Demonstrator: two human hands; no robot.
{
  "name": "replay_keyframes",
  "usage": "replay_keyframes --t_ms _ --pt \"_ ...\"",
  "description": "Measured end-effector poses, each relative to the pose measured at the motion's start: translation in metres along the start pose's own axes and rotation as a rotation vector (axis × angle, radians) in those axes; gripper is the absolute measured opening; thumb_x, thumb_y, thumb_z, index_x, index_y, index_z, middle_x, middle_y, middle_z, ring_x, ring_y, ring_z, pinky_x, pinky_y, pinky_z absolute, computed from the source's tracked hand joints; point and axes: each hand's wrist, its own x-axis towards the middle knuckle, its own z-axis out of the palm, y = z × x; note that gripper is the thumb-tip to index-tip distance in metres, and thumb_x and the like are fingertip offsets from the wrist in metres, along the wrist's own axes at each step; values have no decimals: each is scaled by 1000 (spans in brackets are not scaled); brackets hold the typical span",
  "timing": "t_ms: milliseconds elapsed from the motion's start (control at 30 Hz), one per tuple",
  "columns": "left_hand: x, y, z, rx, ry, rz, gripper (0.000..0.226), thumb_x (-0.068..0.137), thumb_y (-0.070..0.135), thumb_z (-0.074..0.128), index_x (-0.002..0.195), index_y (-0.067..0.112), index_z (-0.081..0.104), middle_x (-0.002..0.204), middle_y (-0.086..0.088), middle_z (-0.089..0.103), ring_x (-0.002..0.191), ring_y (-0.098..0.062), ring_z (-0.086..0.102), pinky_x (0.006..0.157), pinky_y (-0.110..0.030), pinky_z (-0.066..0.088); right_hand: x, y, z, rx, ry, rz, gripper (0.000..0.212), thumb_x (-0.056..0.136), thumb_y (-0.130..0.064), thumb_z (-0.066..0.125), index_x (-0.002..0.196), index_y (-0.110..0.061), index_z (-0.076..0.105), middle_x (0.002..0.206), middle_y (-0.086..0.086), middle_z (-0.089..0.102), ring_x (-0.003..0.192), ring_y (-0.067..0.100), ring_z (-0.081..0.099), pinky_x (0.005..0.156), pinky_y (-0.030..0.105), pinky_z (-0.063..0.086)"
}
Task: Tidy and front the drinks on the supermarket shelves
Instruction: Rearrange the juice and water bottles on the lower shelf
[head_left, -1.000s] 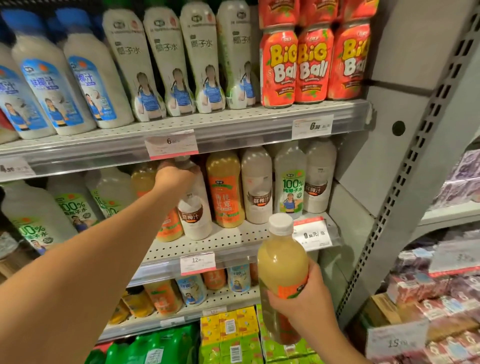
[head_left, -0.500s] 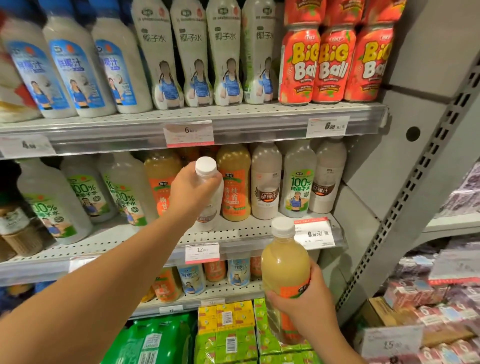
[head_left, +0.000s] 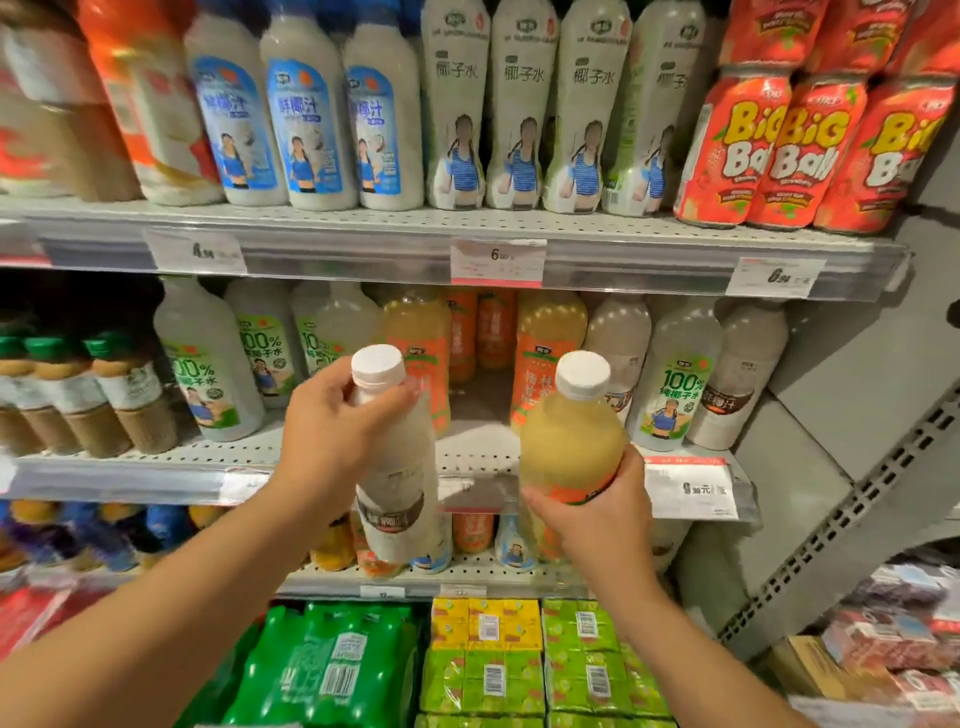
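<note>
My left hand (head_left: 324, 431) grips a milky white coconut-drink bottle (head_left: 397, 483) with a white cap and a brown label, held upright in front of the middle shelf (head_left: 156, 467). My right hand (head_left: 597, 512) holds a yellow-orange juice bottle (head_left: 571, 441) with a white cap by its lower half, a little to the right of the white one. Behind the two bottles, the middle shelf has an open slot (head_left: 478, 405) between orange juice bottles (head_left: 540, 353), with more orange bottles deeper in.
The top shelf carries blue-label bottles (head_left: 306, 130), white coconut-water bottles (head_left: 519, 119) and red Big Ball bottles (head_left: 743, 150). Green-label bottles (head_left: 208, 374) and brown-label white bottles (head_left: 743, 374) flank the gap. Green packs (head_left: 332, 670) and yellow-green cartons (head_left: 519, 660) lie below. A grey upright (head_left: 852, 509) borders the right.
My left hand has pulled the white bottle out from the middle shelf toward me and lower. My right hand has lifted the juice bottle up beside it. The view shifted right.
</note>
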Motion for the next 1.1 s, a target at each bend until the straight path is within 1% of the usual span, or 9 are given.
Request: replay_keyframes --t_ms 67,133,233,333,567,700,867,967,1100 --pt "-3 -2 -23 23 -5 1 15 77 25 79 89 23 70 82 5 72 72 -5 64 63 -26 52 10 -15 23 1 23 -25 89 43 -54 87 114 -51 32 99 -35 50 86 -20 52 60 5 38" --pt "-5 -3 -46 30 -5 9 14 76 22 79 88 22 70 81 7 72 68 0 63 58 -20 50 16 -27 45 -3 44 -27 91 47 -48 90 115 -48 30 97 -35 44 81 -13 50 61 6 33" --pt "-5 -4 -74 27 -7 7 16 76 21 79 87 28 71 82 11 72 68 2 62 60 -26 47 23 -33 70 4 80 -10 88 50 -43 92 119 -36 37 100 -25 49 81 -4 50 61 9 34" --pt "-2 -9 -98 37 -17 -8 20 75 20 80 88 32 70 83 13 71 70 4 61 63 -30 44 28 -36 88 13 110 12 95 51 -43 92 128 -26 38 111 -10 54 90 10 54 67 21 40" --pt "11 -22 -122 43 -15 -33 23 74 20 81 90 30 70 83 16 70 71 5 61 62 -28 42 38 -41 112 5 151 36 95 53 -43 92 126 -24 36 114 -7 51 98 16 53 78 33 43" --pt "17 -25 -118 20 -48 -62 22 73 18 81 87 32 71 81 12 71 69 3 61 63 -30 43 36 -42 116 -6 167 32 95 54 -44 91 128 -26 35 115 -8 51 97 15 52 77 32 43" --pt "18 -29 -110 7 -89 -101 22 72 19 82 89 29 71 84 13 71 71 3 62 66 -31 44 30 -46 109 -48 154 9 86 55 -44 88 120 -42 32 110 -14 51 95 13 53 75 30 42" --pt "17 -28 -104 3 -104 -108 23 72 18 82 92 24 71 84 12 72 71 3 62 67 -30 44 27 -47 100 -166 84 -79 87 53 -47 85 123 -49 33 106 -22 52 90 9 54 65 27 42" --pt "14 -29 -101 -2 -145 -113 24 73 17 81 93 24 71 85 10 72 74 1 63 67 -28 44 30 -49 89 -360 -34 -165 92 54 -45 84 132 -44 34 117 -15 53 97 11 55 72 33 50"
